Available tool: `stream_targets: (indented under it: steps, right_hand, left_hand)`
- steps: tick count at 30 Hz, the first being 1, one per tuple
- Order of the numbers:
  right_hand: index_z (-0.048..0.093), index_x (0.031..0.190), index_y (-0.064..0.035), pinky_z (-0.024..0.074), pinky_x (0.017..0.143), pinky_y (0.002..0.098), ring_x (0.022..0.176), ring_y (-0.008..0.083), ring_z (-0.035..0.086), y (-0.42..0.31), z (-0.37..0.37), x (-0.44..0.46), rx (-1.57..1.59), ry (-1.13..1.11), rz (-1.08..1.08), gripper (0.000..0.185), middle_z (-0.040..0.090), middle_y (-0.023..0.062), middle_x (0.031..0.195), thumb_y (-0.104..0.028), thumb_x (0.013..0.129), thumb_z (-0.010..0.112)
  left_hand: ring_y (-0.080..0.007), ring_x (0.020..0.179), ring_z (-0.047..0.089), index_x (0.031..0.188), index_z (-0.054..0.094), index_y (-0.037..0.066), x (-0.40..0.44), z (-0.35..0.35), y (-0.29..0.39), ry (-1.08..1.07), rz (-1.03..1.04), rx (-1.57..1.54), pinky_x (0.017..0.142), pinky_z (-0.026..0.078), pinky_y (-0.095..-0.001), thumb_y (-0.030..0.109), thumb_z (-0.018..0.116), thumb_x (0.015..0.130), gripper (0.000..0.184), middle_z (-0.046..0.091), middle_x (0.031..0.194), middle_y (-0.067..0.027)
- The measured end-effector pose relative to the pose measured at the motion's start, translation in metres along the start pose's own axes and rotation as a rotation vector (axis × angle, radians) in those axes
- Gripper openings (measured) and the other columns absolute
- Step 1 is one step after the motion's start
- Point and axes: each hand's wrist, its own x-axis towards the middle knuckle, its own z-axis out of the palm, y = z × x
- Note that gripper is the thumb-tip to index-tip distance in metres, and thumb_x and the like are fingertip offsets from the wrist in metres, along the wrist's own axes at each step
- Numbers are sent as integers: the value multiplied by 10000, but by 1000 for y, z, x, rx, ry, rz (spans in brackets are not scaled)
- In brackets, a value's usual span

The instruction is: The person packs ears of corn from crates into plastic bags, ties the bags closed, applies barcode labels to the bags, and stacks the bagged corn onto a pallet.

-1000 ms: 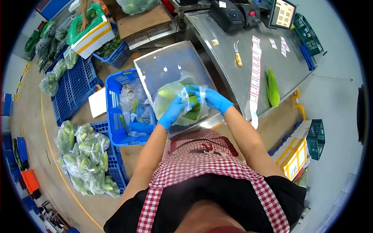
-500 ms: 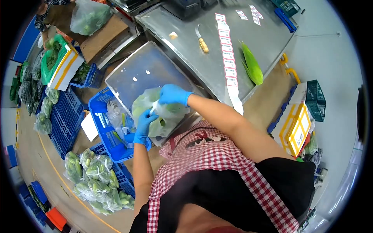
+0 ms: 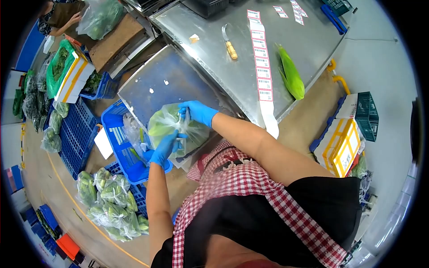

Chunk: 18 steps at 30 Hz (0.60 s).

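A clear plastic bag point(image 3: 195, 135) with pale green produce inside rests on the worn blue surface of the low stand point(image 3: 147, 71). My right hand point(image 3: 198, 113), in a blue glove, is closed on the gathered plastic at the top of the bag. Also gloved in blue, my left hand point(image 3: 164, 149) has its fingers closed on the bag's near side. The produce is blurred by the plastic, but it looks like green ears in husks. On the steel table beyond lie a corn ear in its green husk point(image 3: 291, 75), a hooked knife point(image 3: 230, 48) and a strip of printed labels point(image 3: 262, 67).
A blue basket point(image 3: 117, 120) with plastic bags in it stands left of the stand. Bagged green produce point(image 3: 114, 203) is piled on a blue crate at lower left. Foam boxes point(image 3: 344, 149) sit at the right. Another person's hand point(image 3: 73, 20) shows at upper left.
The bag's top has been drawn together into folds under my right hand. My left hand has shifted slightly down along the bag. The other person's hand at upper left has moved up.
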Motion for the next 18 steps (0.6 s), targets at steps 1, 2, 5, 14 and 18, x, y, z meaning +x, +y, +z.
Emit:
stream_targets:
  steps: [1, 2, 5, 14, 18]
  right_hand:
    - [571, 783, -9, 445, 577, 317, 617, 166, 528, 3, -5, 2, 57, 10, 24, 147, 565, 83, 671, -153, 780, 543]
    - [572, 788, -19, 443, 566, 320, 611, 165, 522, 9, -14, 8, 23, 48, 40, 139, 555, 77, 662, -155, 779, 541]
    - [580, 793, -61, 431, 543, 312, 589, 159, 494, 24, -41, 18, -76, 134, 63, 107, 523, 59, 639, -156, 776, 533]
    - [631, 913, -27, 466, 709, 249, 754, 137, 563, -8, 3, -34, -152, -135, 134, 197, 603, 76, 860, -115, 780, 515]
    - [631, 978, -8, 473, 762, 260, 822, 150, 588, -14, 34, -30, -682, -340, 53, 246, 624, 90, 925, -90, 749, 593]
  left_hand:
    - [-123, 535, 433, 735, 526, 41, 5, -12, -11, 42, 119, -310, 634, 382, -231, 285, 395, 922, 334, 460, 556, -45]
    - [-123, 544, 437, 731, 521, 49, 14, -25, -31, 85, 239, -624, 635, 383, -235, 270, 383, 927, 326, 453, 550, -40]
    - [-160, 579, 454, 664, 450, 119, 19, -33, -67, -9, 280, -1456, 655, 396, -328, 125, 339, 887, 249, 430, 534, -14]
    - [-251, 1020, 501, 1283, 379, 51, 3, -6, -20, 156, 550, -677, 878, 409, -359, 143, 461, 797, 502, 488, 1210, -69]
    - [-145, 986, 508, 1289, 379, 47, 21, 18, 4, 277, 455, -267, 818, 433, -279, 0, 552, 714, 602, 499, 1170, -33]
